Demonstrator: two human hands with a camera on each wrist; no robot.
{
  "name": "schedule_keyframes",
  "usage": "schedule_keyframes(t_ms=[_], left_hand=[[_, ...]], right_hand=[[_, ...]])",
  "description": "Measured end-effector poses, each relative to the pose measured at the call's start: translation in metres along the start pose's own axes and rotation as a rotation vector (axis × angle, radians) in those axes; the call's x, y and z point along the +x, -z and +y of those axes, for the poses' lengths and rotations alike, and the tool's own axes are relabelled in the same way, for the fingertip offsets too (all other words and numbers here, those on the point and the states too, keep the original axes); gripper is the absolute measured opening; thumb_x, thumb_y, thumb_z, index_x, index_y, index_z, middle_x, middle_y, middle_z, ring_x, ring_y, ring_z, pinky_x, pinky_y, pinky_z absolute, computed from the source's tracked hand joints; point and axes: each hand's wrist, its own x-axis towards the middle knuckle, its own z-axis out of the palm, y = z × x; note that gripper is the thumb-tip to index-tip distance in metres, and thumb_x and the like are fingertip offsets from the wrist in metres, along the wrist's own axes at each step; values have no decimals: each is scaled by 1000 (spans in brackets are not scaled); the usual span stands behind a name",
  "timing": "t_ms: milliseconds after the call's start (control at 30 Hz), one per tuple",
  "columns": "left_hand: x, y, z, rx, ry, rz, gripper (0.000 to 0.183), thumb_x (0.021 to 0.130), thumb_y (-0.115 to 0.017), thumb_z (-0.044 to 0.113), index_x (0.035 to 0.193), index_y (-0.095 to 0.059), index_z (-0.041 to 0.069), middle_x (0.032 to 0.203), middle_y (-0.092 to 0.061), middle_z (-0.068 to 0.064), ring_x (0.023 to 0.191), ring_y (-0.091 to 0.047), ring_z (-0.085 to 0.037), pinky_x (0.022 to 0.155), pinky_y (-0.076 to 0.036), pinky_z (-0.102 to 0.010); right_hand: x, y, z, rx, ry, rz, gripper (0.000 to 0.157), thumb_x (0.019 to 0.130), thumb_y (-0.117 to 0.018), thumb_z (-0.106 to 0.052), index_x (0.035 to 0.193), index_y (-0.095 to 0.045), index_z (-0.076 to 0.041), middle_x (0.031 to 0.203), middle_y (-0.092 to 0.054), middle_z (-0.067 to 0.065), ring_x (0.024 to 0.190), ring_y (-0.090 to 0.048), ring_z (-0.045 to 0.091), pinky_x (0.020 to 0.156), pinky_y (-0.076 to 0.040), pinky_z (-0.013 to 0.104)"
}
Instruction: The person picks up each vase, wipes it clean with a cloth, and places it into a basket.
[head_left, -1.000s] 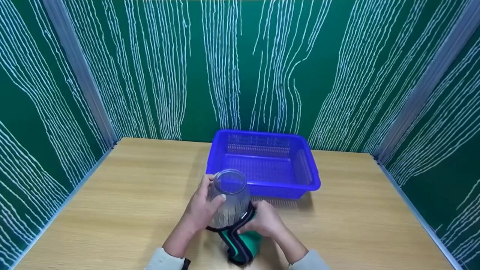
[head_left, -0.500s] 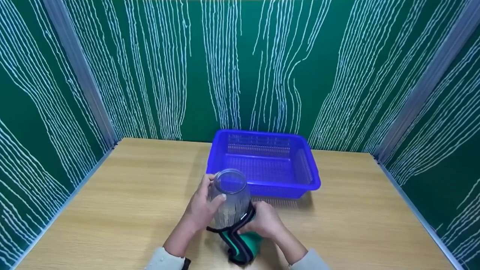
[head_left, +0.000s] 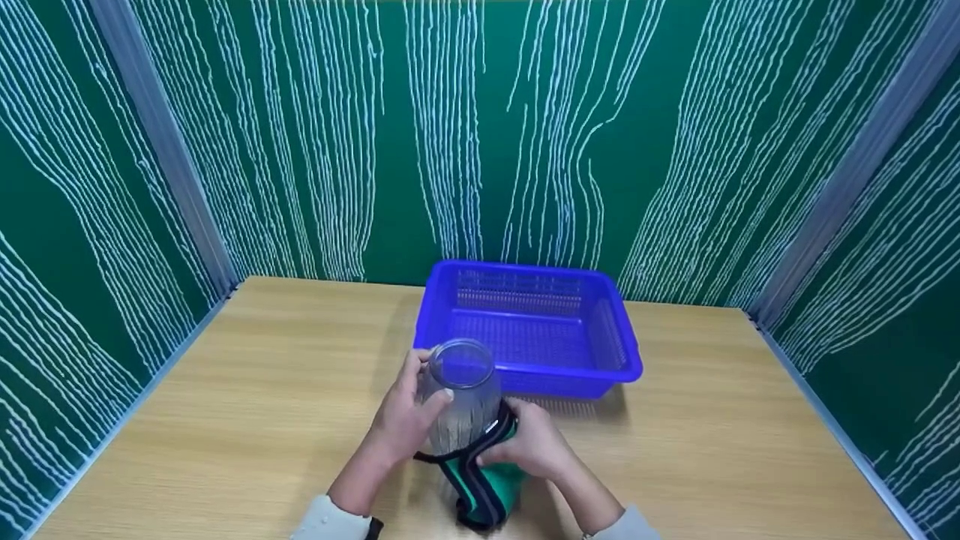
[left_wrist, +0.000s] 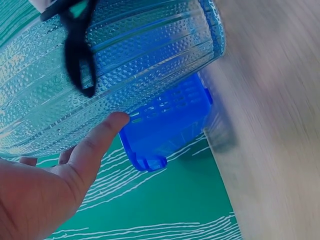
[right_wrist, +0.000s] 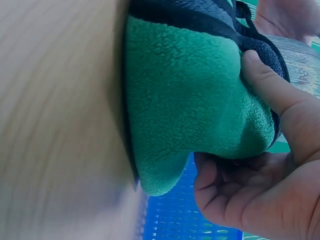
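My left hand holds a clear ribbed glass jar by its side, thumb across the front. The left wrist view shows the dimpled glass close up, with a finger along it and a dark loop hanging in front. A green fleecy cloth with dark grey and black bands wraps the jar's near end, which it hides, and hangs down to the table. My right hand pinches this cloth at its edge beside the jar. In the right wrist view, the thumb presses on top of the fabric and curled fingers lie beneath it.
A blue plastic basket with mesh sides stands just behind the jar, which overlaps its front left corner in the head view. The wooden table is bounded by green walls with white wavy lines.
The right hand has shifted very slightly to the right with the cloth's edge. The left hand and the glass jar stay in nearly the same place.
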Motion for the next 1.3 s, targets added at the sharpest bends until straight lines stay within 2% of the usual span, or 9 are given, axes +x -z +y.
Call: schedule_keyframes(t_ms=[267,467,733,900,1100,1300], left_hand=[[0,0,-3,-1,43,-18,36,82,-55,29,111,-34,33,128,-39,10,126,-33,-17,103,-25,-47],[1,0,-5,-9,48,-28,37,82,-56,29,111,-35,33,131,-38,9,128,-29,-19,104,-23,-47],[1,1,-4,26,6,1,40,78,-58,35,111,-37,28,121,-45,6,118,-40,-17,101,-27,-49],[0,0,-3,5,38,5,38,77,-60,36,108,-38,33,117,-46,9,115,-41,-16,100,-27,-49],[0,-1,-2,-21,42,11,37,76,-61,31,106,-38,33,112,-48,10,107,-44,-14,97,-31,-45],[1,1,5,-39,71,-7,35,78,-61,30,104,-38,34,118,-48,13,117,-40,-14,101,-28,-47]], right_hand=[[-7,6,-14,26,-5,82,87,43,-83,-40,116,-50,-7,108,-58,6,104,-52,22,93,-37,42],[-11,8,-21,43,-11,148,93,41,-84,-41,121,-48,-8,114,-54,7,110,-48,24,96,-34,45],[-11,12,-30,99,51,239,92,39,-85,-38,120,-49,-14,108,-54,-2,105,-48,16,95,-35,40],[-11,14,-35,167,56,289,89,39,-85,-38,119,-50,-20,109,-52,-5,103,-47,13,91,-36,37],[-12,18,-44,167,47,349,90,40,-83,-47,121,-50,-23,108,-51,-7,99,-49,12,85,-40,34],[-12,21,-49,183,37,346,92,39,-83,-46,122,-50,-21,103,-51,-5,95,-50,13,84,-40,33]])
